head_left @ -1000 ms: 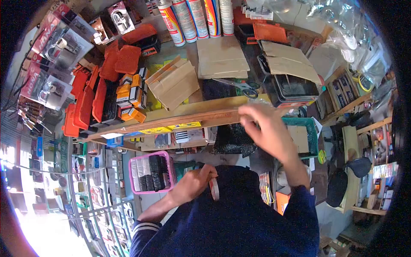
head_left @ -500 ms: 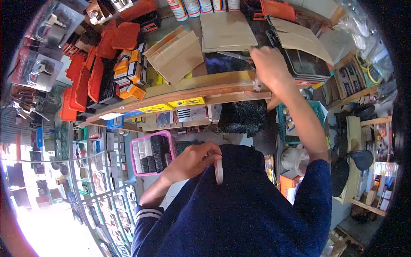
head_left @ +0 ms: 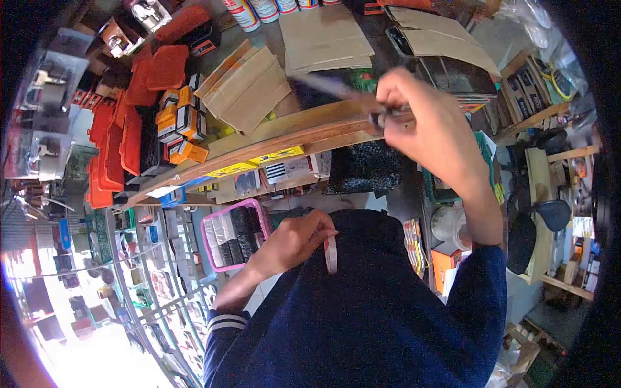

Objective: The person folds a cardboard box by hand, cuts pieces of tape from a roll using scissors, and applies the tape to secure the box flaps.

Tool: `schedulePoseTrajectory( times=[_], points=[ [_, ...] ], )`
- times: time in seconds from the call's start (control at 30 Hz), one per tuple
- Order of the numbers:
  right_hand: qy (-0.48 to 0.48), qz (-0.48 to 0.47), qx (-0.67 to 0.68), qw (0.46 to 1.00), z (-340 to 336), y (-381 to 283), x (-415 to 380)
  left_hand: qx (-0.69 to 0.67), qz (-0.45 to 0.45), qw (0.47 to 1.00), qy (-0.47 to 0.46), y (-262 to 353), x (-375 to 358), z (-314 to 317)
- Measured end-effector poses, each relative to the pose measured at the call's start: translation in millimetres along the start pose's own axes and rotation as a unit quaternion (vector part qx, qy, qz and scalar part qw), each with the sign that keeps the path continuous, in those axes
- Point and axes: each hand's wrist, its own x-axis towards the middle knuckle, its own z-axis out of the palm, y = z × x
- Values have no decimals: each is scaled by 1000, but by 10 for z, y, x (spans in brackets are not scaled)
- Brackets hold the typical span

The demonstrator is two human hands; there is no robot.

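Note:
Pinched between the fingertips of my left hand (head_left: pixel 291 242) is a narrow white roll of tape (head_left: pixel 332 255), hanging edge-on against the dark blue shirt. My right hand (head_left: pixel 430 123) is raised over the wooden counter edge (head_left: pixel 310 126) and grips what look like scissors (head_left: pixel 330 85). Their blades point left and are smeared by motion; a dark handle shows at the fingers. Beyond the blades lies a flat sheet of cardboard (head_left: pixel 326 39), and to their left a folded cardboard piece (head_left: pixel 246 87) rests on the counter.
Orange cases (head_left: pixel 119 142) and small yellow-orange boxes (head_left: pixel 181 123) stand on the counter's left. Spray cans (head_left: pixel 242 14) line the back. Below the counter are a pink basket (head_left: pixel 210 242) of packets and a white bucket (head_left: pixel 446 226). Shelving (head_left: pixel 537 194) stands at right.
My right hand has lifted the scissors from the counter and drawn them back toward me. My left hand keeps its pinch on the tape roll. The view has shifted slightly.

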Motion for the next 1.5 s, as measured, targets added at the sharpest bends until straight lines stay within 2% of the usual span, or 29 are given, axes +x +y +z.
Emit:
schedulePoseTrajectory(
  times=[0.03,0.1,0.13,0.17,0.23,0.27,0.33,0.37,0.43,0.5,0.57,0.87,0.97,1.17,1.5],
  points=[
    [2,2,-1,1000,-11,-27,-84,-9,9,1000,-5,-22,8,-16],
    [-70,-15,147,987,-35,-22,-303,-18,16,1000,-10,-43,25,-59],
    [-124,24,196,972,8,55,-471,-24,19,999,-26,-35,34,-89],
    [-148,17,216,965,29,71,-580,-30,21,998,-42,-26,40,-119],
    [-227,3,208,952,26,44,-729,-28,24,998,-53,-7,68,-193],
    [-227,5,209,951,46,59,-797,-25,30,997,-66,-4,84,-216],
    [-322,-26,218,921,127,119,-945,-31,17,997,-74,-8,123,-239],
    [-319,-25,219,922,144,148,-1014,-37,6,996,-81,-4,142,-243],
    [-402,-14,201,893,186,208,-1163,-33,-2,995,-95,5,188,-244],
    [-366,-38,211,905,254,238,-1271,-30,-10,993,-110,22,227,-250],
    [-437,-27,212,874,259,203,-1234,-34,-30,991,-129,52,261,-256],
    [-357,-98,268,889,501,200,-1189,-7,-4,986,-169,101,358,-287],
    [-359,-106,247,894,543,150,-1109,3,-11,984,-179,94,362,-275],
    [-446,-85,225,862,667,99,-969,6,1,986,-168,121,323,-282],
    [-437,-126,162,876,610,30,-893,25,23,989,-143,87,304,-238]
  ],
)
